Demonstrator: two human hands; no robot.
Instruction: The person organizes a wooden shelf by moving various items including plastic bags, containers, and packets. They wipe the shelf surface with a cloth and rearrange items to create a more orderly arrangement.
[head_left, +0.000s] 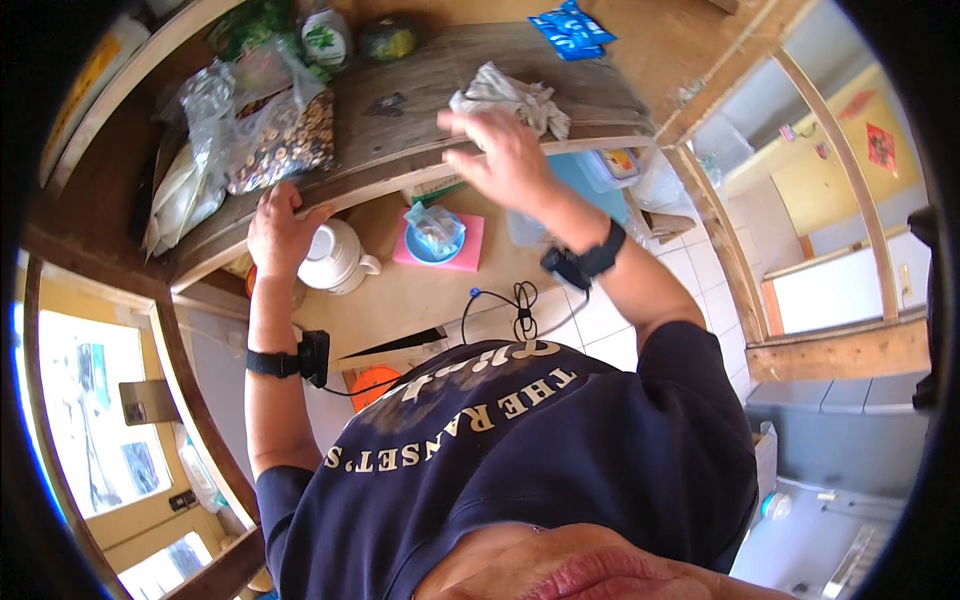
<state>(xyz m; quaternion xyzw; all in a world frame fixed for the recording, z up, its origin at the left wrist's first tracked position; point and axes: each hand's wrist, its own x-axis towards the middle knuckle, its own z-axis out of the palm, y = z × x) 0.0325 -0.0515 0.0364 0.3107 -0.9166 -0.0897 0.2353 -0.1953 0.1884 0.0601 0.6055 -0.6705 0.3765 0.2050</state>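
My left hand (281, 234) rests on the front edge of the wooden shelf (390, 161), just below a clear bag of mixed nuts or dried pieces (289, 139). It holds nothing that I can see. Raised over the shelf's front edge, my right hand (499, 159) has its fingers apart and is slightly blurred. A crumpled whitish cloth (510, 97) lies on the shelf just behind it; whether the fingertips touch the cloth is unclear.
Blue packets (572, 31), a labelled jar (326, 39) and a dark green round item (388, 37) are on the shelf. Below are a white lidded jug (334, 259), a blue bowl (427, 251) on a pink sheet (470, 256) and plastic tubs (619, 166). A coiled black cable (526, 307) hangs near my torso.
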